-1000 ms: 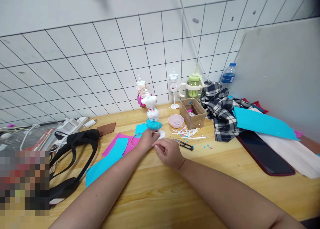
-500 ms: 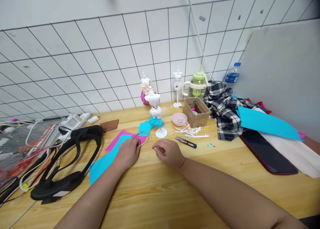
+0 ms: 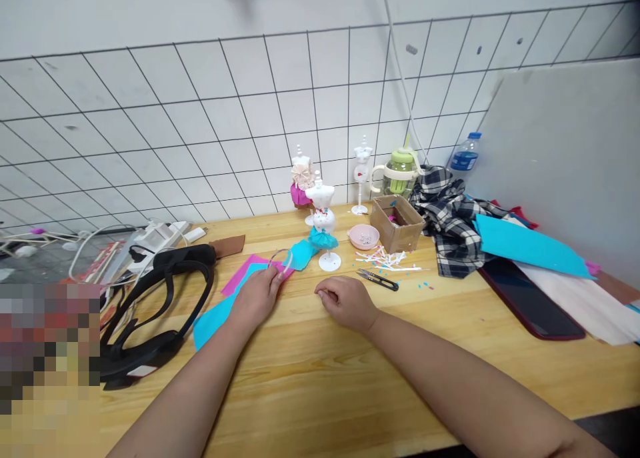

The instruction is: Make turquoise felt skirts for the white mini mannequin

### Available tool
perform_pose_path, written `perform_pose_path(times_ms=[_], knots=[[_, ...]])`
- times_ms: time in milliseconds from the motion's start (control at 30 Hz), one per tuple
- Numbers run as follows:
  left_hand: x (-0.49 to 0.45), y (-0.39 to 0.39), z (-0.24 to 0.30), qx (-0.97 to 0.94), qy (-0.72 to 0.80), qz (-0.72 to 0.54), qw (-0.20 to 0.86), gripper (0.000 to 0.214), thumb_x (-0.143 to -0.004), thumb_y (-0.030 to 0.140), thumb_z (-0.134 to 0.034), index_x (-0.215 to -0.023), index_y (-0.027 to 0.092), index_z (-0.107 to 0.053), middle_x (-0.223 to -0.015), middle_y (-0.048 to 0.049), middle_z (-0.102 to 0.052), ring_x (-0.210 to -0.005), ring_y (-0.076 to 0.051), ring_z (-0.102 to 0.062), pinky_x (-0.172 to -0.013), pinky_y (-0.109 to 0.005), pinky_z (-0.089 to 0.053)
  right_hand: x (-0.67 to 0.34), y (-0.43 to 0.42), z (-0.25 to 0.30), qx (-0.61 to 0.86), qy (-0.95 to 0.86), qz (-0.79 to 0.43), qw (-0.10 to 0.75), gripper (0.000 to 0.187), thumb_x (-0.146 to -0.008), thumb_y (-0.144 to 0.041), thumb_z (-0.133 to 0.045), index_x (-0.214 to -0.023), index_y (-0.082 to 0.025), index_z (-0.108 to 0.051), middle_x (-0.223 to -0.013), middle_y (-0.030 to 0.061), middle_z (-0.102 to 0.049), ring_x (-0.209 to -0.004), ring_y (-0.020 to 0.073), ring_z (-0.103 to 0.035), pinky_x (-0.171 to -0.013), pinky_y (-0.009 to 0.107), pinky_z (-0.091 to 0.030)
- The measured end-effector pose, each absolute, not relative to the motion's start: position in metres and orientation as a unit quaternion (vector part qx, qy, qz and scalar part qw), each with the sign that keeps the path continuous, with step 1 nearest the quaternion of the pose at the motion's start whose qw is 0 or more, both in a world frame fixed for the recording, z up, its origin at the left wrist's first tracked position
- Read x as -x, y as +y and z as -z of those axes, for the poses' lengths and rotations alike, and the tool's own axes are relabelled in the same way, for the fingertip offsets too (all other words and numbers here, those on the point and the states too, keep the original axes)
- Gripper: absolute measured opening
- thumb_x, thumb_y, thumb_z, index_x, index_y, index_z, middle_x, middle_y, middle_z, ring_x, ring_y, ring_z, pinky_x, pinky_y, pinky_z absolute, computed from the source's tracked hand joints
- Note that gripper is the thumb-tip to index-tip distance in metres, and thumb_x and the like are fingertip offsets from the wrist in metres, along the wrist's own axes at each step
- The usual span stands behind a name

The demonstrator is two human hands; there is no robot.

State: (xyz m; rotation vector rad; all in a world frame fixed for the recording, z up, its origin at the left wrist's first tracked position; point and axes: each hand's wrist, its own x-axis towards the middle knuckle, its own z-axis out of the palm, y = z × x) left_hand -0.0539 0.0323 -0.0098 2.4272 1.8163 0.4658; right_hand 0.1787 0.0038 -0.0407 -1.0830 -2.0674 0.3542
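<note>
My left hand (image 3: 259,293) lies on the pink and blue felt sheets (image 3: 235,291), its fingertips pinching a thin clear ring (image 3: 281,259) by the sheets' far edge. My right hand (image 3: 346,301) rests on the wooden table (image 3: 320,378) with its fingers curled in; what it holds, if anything, is hidden. Just beyond both hands stands a small white mannequin (image 3: 323,226) with a blue skirt on a round base. Small black snips (image 3: 379,281) lie to the right of my right hand.
Two more mannequins (image 3: 301,180) stand by the tiled wall. A pink dish (image 3: 365,236), a cardboard box (image 3: 397,223), paper scraps, a green cup (image 3: 402,171), plaid cloth (image 3: 453,225), a water bottle (image 3: 465,154) and blue sheets (image 3: 530,248) fill the right. A black headset (image 3: 150,305) lies left.
My left hand drew back from the mannequin's base to the felt sheets and took hold of the clear ring. The right hand stayed put; the view shifted slightly.
</note>
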Motion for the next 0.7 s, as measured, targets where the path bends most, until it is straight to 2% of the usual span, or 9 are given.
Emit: perform_pose_path(times_ms=[100, 267, 367, 467, 533, 600, 700], knots=[[0.056, 0.032, 0.006, -0.734, 0.633, -0.237, 0.061, 0.042, -0.097, 0.045, -0.024, -0.095, 0.022, -0.059, -0.091, -0.0067, -0.068, -0.084, -0.025, -0.063, -0.069, -0.033, -0.045, -0.182, 0.007, 0.042, 0.440, -0.800, -0.131, 0.387, 0.013, -0.085, -0.019, -0.055, -0.086, -0.020, -0.068, -0.071, 0.0005, -0.066, -0.068, 0.0150, -0.058, -0.065, 0.026, -0.038], [0.053, 0.028, 0.001, -0.726, 0.590, -0.346, 0.068, 0.040, -0.097, 0.042, -0.030, -0.107, 0.020, -0.061, -0.110, -0.0084, -0.067, -0.106, -0.026, -0.060, -0.089, -0.038, -0.044, -0.186, 0.007, 0.038, 0.437, -0.794, -0.128, 0.402, 0.015, -0.087, -0.019, -0.052, -0.088, -0.019, -0.067, -0.072, 0.0017, -0.066, -0.068, 0.0154, -0.058, -0.066, 0.026, -0.040], [0.045, 0.019, -0.003, -0.762, 0.534, -0.354, 0.094, 0.039, -0.097, 0.040, -0.034, -0.114, 0.020, -0.062, -0.116, -0.0085, -0.065, -0.115, -0.025, -0.055, -0.099, -0.040, -0.040, -0.187, 0.005, 0.027, 0.428, -0.797, -0.124, 0.407, 0.017, -0.087, -0.019, -0.051, -0.097, -0.020, -0.065, -0.077, 0.0024, -0.066, -0.073, 0.0165, -0.059, -0.069, 0.027, -0.042], [0.035, 0.006, -0.007, -0.792, 0.482, -0.317, 0.198, 0.037, -0.097, 0.039, -0.034, -0.118, 0.022, -0.060, -0.120, -0.0060, -0.065, -0.109, -0.022, -0.059, -0.096, -0.035, -0.045, -0.187, 0.000, 0.011, 0.414, -0.801, -0.119, 0.416, 0.029, -0.085, -0.020, -0.053, -0.113, -0.020, -0.058, -0.083, 0.0027, -0.065, -0.077, 0.0173, -0.059, -0.072, 0.028, -0.043], [0.028, -0.002, -0.008, -0.801, 0.456, -0.290, 0.256, 0.035, -0.097, 0.038, -0.035, -0.118, 0.023, -0.059, -0.119, -0.0052, -0.065, -0.107, -0.020, -0.061, -0.093, -0.033, -0.047, -0.187, -0.005, 0.003, 0.405, -0.800, -0.125, 0.424, 0.034, -0.084, -0.021, -0.054, -0.118, -0.020, -0.053, -0.088, 0.0031, -0.065, -0.076, 0.0166, -0.059, -0.071, 0.028, -0.044], [0.022, -0.006, -0.008, -0.814, 0.432, -0.277, 0.272, 0.032, -0.098, 0.036, -0.035, -0.113, 0.022, -0.060, -0.120, -0.0054, -0.065, -0.115, -0.021, -0.057, -0.098, -0.035, -0.046, -0.187, -0.013, 0.003, 0.387, -0.807, -0.142, 0.423, 0.041, -0.083, -0.021, -0.056, -0.123, -0.020, -0.048, -0.100, 0.0040, -0.065, -0.075, 0.0156, -0.057, -0.072, 0.028, -0.044], [0.015, -0.008, -0.004, -0.856, 0.394, -0.262, 0.209, 0.027, -0.097, 0.031, -0.038, -0.096, 0.020, -0.063, -0.131, -0.0066, -0.057, -0.135, -0.025, -0.036, -0.112, -0.046, -0.030, -0.189, -0.026, 0.012, 0.382, -0.796, -0.185, 0.432, 0.042, -0.084, -0.022, -0.056, -0.124, -0.022, -0.045, -0.110, 0.0047, -0.063, -0.072, 0.0143, -0.054, -0.071, 0.028, -0.046]])
